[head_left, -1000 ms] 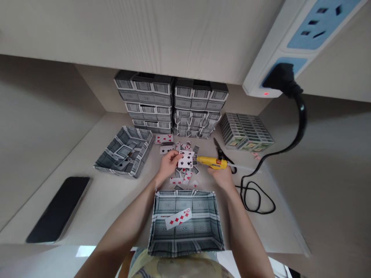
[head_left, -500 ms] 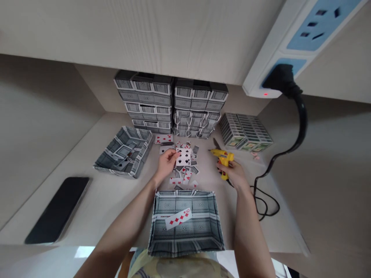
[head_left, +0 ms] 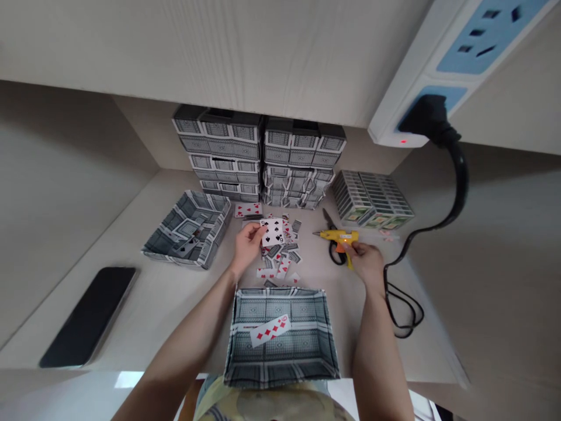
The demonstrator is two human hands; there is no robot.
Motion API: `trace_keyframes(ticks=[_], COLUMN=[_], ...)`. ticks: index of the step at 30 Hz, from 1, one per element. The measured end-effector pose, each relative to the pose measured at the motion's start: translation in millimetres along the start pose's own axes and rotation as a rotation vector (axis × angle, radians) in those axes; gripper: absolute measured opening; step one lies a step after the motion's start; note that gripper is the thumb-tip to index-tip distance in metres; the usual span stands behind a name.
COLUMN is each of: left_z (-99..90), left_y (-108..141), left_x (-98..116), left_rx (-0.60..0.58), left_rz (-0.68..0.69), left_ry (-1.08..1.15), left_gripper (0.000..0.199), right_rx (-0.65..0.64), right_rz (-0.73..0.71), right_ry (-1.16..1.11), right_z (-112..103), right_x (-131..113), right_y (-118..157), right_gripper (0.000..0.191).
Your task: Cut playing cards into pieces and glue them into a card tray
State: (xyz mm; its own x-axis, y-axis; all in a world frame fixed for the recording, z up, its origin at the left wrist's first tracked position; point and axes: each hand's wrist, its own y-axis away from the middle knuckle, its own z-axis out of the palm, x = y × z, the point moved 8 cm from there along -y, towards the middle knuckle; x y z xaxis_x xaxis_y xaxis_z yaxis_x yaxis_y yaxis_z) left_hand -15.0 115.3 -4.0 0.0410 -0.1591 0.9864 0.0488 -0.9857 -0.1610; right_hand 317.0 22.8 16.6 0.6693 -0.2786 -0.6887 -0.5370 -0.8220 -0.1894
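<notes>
My left hand (head_left: 249, 244) pinches a playing card (head_left: 273, 232), a six of spades, face up above a heap of cut card pieces (head_left: 280, 257). To the right, my right hand (head_left: 367, 261) has its fingers on the yellow hot glue gun (head_left: 339, 235), whose nozzle points left. Scissors (head_left: 335, 252) lie partly hidden under the gun. Close to my body stands an open box made of cards (head_left: 284, 371), with a cut strip of a diamond card (head_left: 270, 331) inside.
At the back stand stacked card-covered boxes (head_left: 228, 146). A card tray (head_left: 205, 254) and a black phone (head_left: 90, 316) lie on the left. Packs of cards (head_left: 372, 199) sit back right, before a black cable (head_left: 412, 234) hanging from a power strip (head_left: 442, 88).
The glue gun has turned more level in my right hand, which moved slightly right, uncovering the scissor handles. My left hand shifted a little left with the card, which is now tilted.
</notes>
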Motion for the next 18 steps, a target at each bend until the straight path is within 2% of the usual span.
trace_keyframes(ticks=[4, 7, 9, 13, 15, 18], left_z=[2.1, 5.8, 7.2, 8.2, 9.7, 12.4], left_y=[-0.3, 0.3, 0.5, 0.5, 0.6, 1.4], left_x=[-2.6, -3.7, -4.5, -5.7, -6.1, -6.5], left_rx=[-0.012, -0.035, -0.042, -0.055, -0.078, -0.109], left_rz=[-0.004, -0.005, -0.006, 0.009, 0.022, 0.037], left_ry=[0.015, 0.023, 0.019, -0.012, -0.032, -0.063], left_gripper=[0.02, 0.02, 0.02, 0.02, 0.02, 0.02], right_rx=[0.184, 0.234, 0.088, -0.39, -0.493, -0.55], right_rz=[-0.102, -0.152, -0.228, -0.477, -0.531, -0.565], right_ry=[0.139, 0.067, -0.047, -0.117, -0.095, -0.092], right_z=[-17.8, -15.1, 7.5, 71.9, 89.4, 100.8], right_x=[-15.4, -31.6, -46.7, -83.3, -91.8, -97.3], right_y=[5.3, 12.5, 18.2, 47.7, 60.8, 71.3], right_gripper=[0.027, 0.029, 0.029, 0.023, 0.027, 0.039])
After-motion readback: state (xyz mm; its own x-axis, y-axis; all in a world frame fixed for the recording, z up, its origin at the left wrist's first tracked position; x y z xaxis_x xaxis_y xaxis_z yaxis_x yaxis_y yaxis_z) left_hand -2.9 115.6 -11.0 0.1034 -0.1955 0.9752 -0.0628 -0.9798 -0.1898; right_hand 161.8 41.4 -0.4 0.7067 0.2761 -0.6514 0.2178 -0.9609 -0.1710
